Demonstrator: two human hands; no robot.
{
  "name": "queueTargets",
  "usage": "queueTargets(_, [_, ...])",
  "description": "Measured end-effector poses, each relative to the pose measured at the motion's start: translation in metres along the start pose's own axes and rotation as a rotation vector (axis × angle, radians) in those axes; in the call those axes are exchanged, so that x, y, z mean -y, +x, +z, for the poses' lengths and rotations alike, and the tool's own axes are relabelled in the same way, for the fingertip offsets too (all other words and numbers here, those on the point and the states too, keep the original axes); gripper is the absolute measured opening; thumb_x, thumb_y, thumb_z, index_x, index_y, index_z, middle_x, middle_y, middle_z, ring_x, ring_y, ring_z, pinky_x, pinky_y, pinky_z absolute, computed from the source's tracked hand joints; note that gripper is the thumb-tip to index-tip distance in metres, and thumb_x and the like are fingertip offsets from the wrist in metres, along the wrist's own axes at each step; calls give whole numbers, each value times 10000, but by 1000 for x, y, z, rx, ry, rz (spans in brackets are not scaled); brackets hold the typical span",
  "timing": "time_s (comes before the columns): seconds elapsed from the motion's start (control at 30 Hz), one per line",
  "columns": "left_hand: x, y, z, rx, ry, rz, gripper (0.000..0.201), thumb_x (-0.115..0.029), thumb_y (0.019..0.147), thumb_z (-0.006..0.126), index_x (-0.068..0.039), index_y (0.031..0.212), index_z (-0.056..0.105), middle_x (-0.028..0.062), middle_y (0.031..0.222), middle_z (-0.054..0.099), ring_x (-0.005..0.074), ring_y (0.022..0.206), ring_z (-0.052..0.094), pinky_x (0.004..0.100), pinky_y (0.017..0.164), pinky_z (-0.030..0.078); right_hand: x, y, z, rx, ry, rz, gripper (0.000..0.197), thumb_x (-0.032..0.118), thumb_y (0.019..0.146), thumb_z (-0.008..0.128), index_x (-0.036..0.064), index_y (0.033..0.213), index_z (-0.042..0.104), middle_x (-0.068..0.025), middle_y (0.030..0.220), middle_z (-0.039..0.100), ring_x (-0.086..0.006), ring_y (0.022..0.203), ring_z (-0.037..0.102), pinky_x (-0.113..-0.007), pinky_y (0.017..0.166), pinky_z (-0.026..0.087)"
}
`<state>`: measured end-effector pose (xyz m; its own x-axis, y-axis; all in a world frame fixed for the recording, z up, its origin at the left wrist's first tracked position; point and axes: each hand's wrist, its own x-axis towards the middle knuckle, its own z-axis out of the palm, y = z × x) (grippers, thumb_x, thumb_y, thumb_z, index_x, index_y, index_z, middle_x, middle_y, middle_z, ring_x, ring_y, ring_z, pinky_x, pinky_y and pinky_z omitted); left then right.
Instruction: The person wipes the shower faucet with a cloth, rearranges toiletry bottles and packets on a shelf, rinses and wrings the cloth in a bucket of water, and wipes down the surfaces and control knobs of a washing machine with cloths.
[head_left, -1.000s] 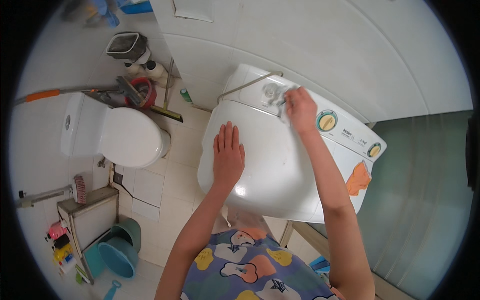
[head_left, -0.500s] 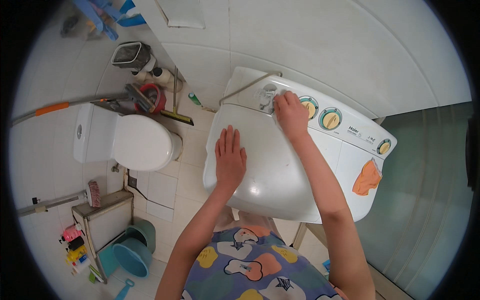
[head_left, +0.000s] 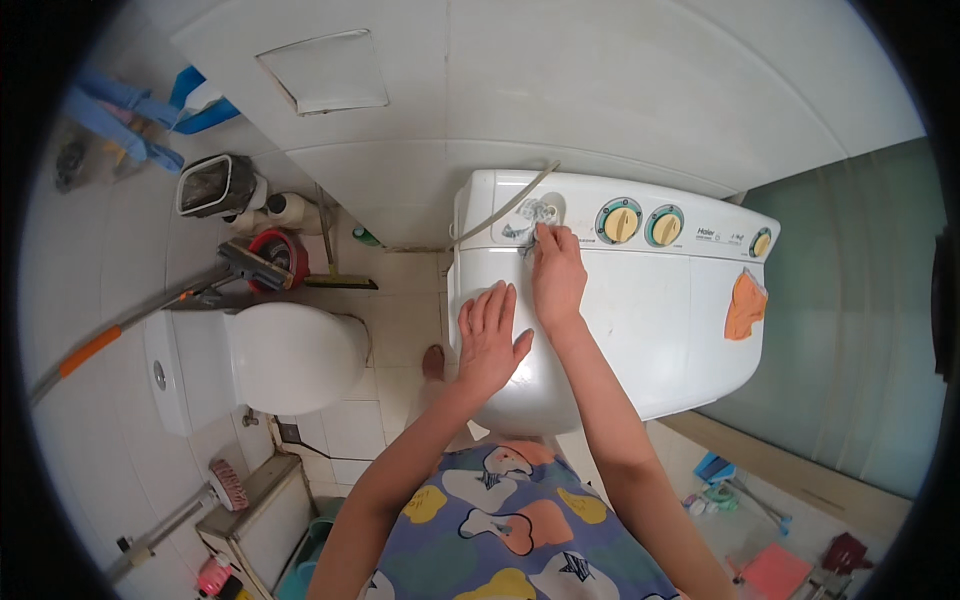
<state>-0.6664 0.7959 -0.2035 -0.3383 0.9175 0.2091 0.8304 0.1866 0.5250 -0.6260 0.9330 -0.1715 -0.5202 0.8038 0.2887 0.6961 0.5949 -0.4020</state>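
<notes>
A white twin-tub washing machine (head_left: 660, 320) stands against the tiled wall. My left hand (head_left: 490, 338) lies on its left lid with the fingers stretched out and the thumb apart. At the front edge of the control panel, my right hand (head_left: 559, 275) has its fingers pinched together, beside a patchy grey-and-white area (head_left: 530, 218) with a round recess. Whatever the fingertips hold, if anything, is hidden. A thin grey hose (head_left: 508, 207) crosses the panel's left end. Two large cream dials (head_left: 622, 225) sit right of the hand. An orange cloth (head_left: 746, 305) lies on the machine's right end.
A white toilet (head_left: 300, 358) is on the left, with a red bucket (head_left: 293, 262), a squeegee (head_left: 340, 282) and a bin (head_left: 215, 187) beyond it. A frosted glass panel (head_left: 830, 320) borders the right side. Cleaning items and a pink dustpan-like piece (head_left: 775, 572) lie at lower right.
The view has shifted. My right hand has moved slightly left and nearer me, from the panel's recess to its front edge. My left hand still rests on the lid.
</notes>
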Motion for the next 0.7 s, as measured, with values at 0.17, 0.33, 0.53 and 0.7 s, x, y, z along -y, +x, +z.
queueTargets(0.17, [2,2,-2,44,40,21,713,-320,821,629,27,1383,360,150,1436,328,289,1308,298,514,1092,175,0,3,-6,-1,57,12,406,-10,775,577,51,1175,594,-82,1044,566,-267,958,553,-355,729,517])
queueTargets(0.33, [10,17,-12,86,-21,121,669,-262,818,641,31,1360,380,157,1384,371,313,1252,345,492,1057,222,-12,1,-24,76,-161,-44,419,2,749,613,113,1153,618,-41,940,549,-244,890,544,-350,695,520])
queueTargets(0.53, [23,57,-6,28,-104,125,536,-178,810,645,-5,1285,467,107,1294,428,280,1204,393,434,1018,281,-16,0,-26,61,-289,-51,455,25,768,601,111,1214,579,-31,1017,559,-248,902,538,-343,680,525])
queueTargets(0.7, [21,58,-2,34,-105,121,516,-192,811,643,-26,1275,489,85,1288,446,267,1213,400,422,1019,283,-6,8,-21,65,-283,59,416,13,751,600,80,1162,589,-35,1026,570,-247,905,542,-341,673,523])
